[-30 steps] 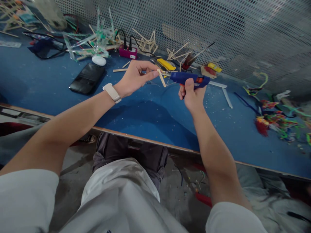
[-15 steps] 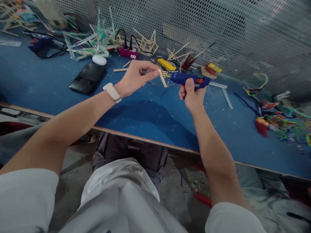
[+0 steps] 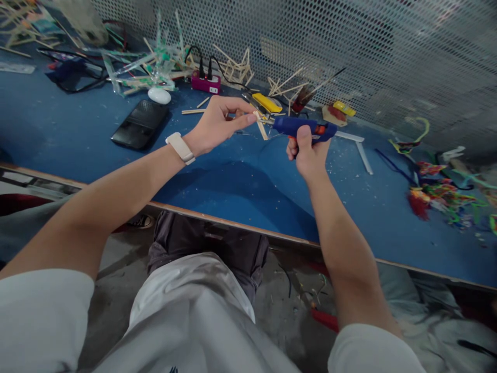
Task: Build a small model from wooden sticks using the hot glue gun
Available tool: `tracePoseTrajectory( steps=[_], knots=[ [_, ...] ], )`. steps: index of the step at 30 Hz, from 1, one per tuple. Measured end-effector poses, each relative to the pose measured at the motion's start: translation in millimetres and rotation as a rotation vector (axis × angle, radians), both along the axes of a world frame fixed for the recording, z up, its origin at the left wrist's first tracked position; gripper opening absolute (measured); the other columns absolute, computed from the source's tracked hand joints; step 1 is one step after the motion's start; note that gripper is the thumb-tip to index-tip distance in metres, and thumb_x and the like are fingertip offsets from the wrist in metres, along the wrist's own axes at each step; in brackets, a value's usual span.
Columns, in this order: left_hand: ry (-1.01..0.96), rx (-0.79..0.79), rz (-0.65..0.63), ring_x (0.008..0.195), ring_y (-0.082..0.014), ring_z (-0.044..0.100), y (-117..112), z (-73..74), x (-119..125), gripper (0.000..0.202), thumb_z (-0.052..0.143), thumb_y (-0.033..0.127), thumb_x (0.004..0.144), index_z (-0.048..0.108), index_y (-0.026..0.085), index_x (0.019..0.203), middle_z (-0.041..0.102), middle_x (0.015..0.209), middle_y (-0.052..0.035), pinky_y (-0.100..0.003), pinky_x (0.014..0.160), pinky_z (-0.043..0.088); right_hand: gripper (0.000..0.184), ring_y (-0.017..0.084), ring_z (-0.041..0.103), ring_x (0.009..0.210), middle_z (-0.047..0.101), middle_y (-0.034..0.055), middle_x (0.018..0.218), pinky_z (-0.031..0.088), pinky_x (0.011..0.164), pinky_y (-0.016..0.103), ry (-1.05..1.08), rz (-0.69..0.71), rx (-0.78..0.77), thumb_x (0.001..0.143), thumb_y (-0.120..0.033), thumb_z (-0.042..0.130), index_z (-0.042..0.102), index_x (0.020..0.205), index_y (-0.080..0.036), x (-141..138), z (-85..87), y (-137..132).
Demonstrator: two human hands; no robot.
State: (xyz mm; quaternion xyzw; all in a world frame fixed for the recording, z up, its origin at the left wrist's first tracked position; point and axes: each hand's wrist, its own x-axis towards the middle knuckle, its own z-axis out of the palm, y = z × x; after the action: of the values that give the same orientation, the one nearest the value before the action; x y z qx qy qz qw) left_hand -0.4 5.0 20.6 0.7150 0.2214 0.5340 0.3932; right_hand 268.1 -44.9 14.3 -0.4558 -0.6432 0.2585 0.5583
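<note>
A perforated metal screen (image 3: 368, 46) runs along the back of a long blue table (image 3: 233, 191), whose top is speckled with pale crumbs. Both bare forearms of the person reach out over it from the near edge. At the far right of the table lies a tangle of coloured pipe cleaners (image 3: 442, 194), and at the far left, by the screen, stands a loose frame of sticks and clear green pieces (image 3: 153, 67). A black phone (image 3: 140, 124) lies flat to the left of the hands, with a small white oval object (image 3: 159, 95) just behind it. The left hand (image 3: 217, 124), a white band (image 3: 179, 148) on its wrist, is raised above the table with thumb and fingertips pinched on a short wooden stick (image 3: 261, 126), which hangs tilted. The right hand (image 3: 306, 155) is closed round the grip of a blue glue gun (image 3: 301, 126), held level above the table with its nozzle pointing left and meeting the upper end of the stick. Behind the hands, near the screen, sit a pink power strip (image 3: 205, 83) with two black plugs in it and a yellow tool (image 3: 266, 102). More thin sticks (image 3: 233, 67) are piled against the screen.
</note>
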Motion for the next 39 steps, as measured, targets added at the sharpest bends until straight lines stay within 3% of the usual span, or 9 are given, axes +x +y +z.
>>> tracePoseTrajectory(
  steps=[8, 15, 24, 33, 39],
  knots=[
    [0.095, 0.056, 0.019, 0.074, -0.0185, 0.043, 8, -6.0, 0, 0.069, 0.072, 0.103, 0.092, 0.083, 0.036, 0.107, 0.067, 0.072, -0.0024, -0.042, 0.064, 0.048, 0.068, 0.013, 0.048, 0.048, 0.053, -0.0057, 0.057, 0.041, 0.04, 0.03, -0.013, -0.031, -0.023, 0.09, -0.095, 0.081, 0.066, 0.08, -0.03, -6, 8.7, -8],
    [0.068, 0.008, 0.004, 0.071, -0.0162, 0.039, 7, -3.2, -1, 0.073, 0.078, 0.104, 0.085, 0.083, 0.034, 0.102, 0.064, 0.069, -0.0011, -0.039, 0.063, 0.045, 0.065, 0.011, 0.052, 0.048, 0.051, -0.0059, 0.06, 0.041, 0.042, 0.028, 0.013, -0.024, -0.029, 0.092, -0.09, 0.083, 0.071, 0.081, -0.027, -1, 1.3, -4],
    [0.01, -0.008, -0.016, 0.067, -0.0155, 0.041, -4, 4.6, -1, 0.063, 0.089, 0.095, 0.086, 0.088, 0.033, 0.099, 0.071, 0.074, -0.0018, -0.041, 0.062, 0.045, 0.069, 0.013, 0.055, 0.05, 0.049, -0.0049, 0.061, 0.038, 0.045, 0.03, -0.021, -0.001, -0.013, 0.09, -0.097, 0.078, 0.072, 0.085, -0.029, 1, 0.2, -3],
    [0.11, -0.007, 0.022, 0.085, -0.024, 0.053, 4, 0.0, -2, 0.065, 0.08, 0.101, 0.087, 0.087, 0.039, 0.106, 0.071, 0.075, -0.0045, -0.048, 0.078, 0.052, 0.062, 0.013, 0.052, 0.05, 0.059, -0.004, 0.06, 0.044, 0.044, 0.03, -0.029, -0.042, -0.03, 0.093, -0.088, 0.084, 0.07, 0.083, -0.028, 3, 2.8, -6],
    [0.143, 0.084, 0.064, 0.079, -0.0205, 0.054, -1, 4.9, -2, 0.07, 0.072, 0.102, 0.094, 0.086, 0.034, 0.107, 0.078, 0.081, -0.0052, -0.042, 0.069, 0.051, 0.062, 0.014, 0.053, 0.05, 0.06, -0.0036, 0.059, 0.047, 0.044, 0.032, -0.024, -0.058, -0.019, 0.092, -0.087, 0.086, 0.068, 0.078, -0.029, 3, 3.6, -8]
  ],
)
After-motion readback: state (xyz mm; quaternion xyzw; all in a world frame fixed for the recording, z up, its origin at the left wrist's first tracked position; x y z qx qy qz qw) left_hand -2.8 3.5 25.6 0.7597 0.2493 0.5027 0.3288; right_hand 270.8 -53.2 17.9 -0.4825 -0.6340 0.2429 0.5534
